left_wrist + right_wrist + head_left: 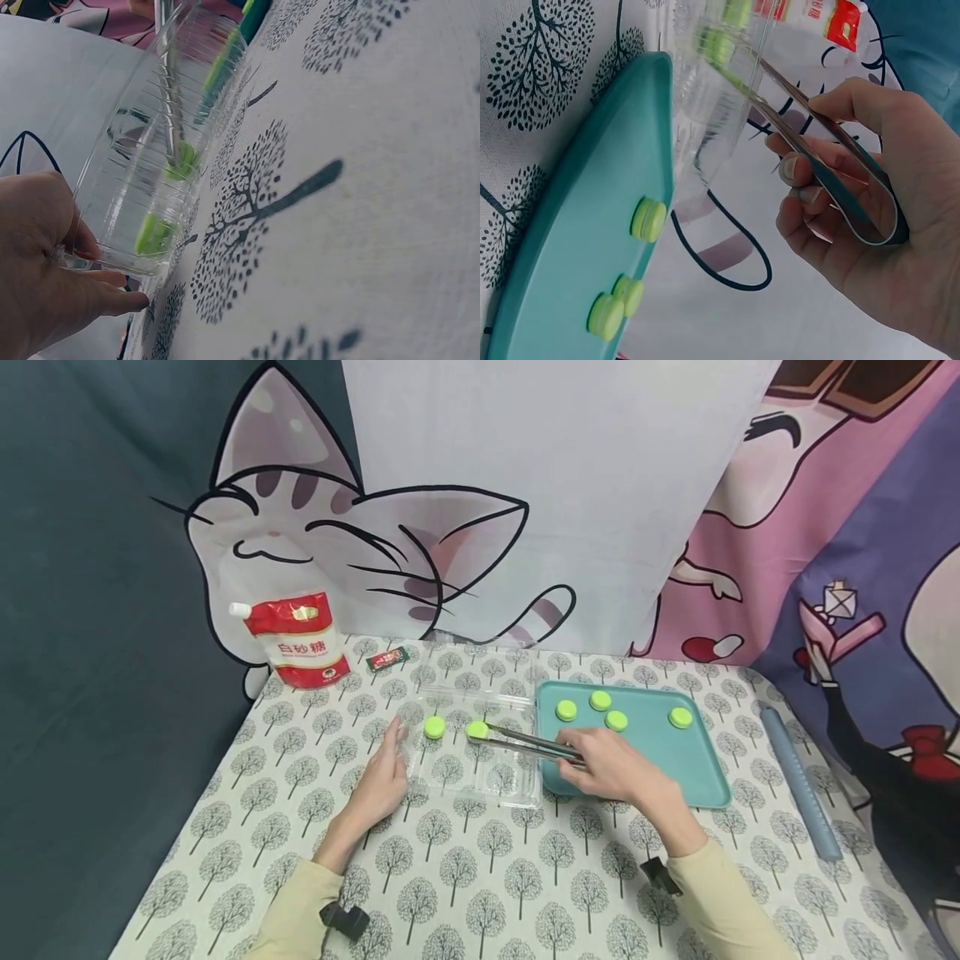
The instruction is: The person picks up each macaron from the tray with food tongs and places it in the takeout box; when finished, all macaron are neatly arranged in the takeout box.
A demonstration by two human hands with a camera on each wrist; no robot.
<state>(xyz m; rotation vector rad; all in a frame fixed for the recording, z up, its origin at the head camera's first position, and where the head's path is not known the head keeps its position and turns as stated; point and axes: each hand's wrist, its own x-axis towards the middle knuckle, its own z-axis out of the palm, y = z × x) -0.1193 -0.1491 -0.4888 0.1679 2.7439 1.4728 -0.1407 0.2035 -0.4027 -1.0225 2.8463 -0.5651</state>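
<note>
Your right hand (607, 764) squeezes silver metal tongs (536, 741) around a round lime-green macaron (477, 730) mid-frame in the clear plastic box (517, 798); your left hand (382, 777) pinches the box's edge. You're apparently placing the macaron; next likely calls for easing the tongs apart.

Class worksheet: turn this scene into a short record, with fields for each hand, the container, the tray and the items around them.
Left hand: grips the side of the clear plastic container
Right hand: holds the metal tongs
Tong tips: either side of a green macaron in the container
Container count: two macarons, that one included
Teal tray: right of the container, bearing four green macarons
Back left: white sugar pouch, small green-and-red packet
Far right: blue-grey bar
Tablecloth: tree print
</note>
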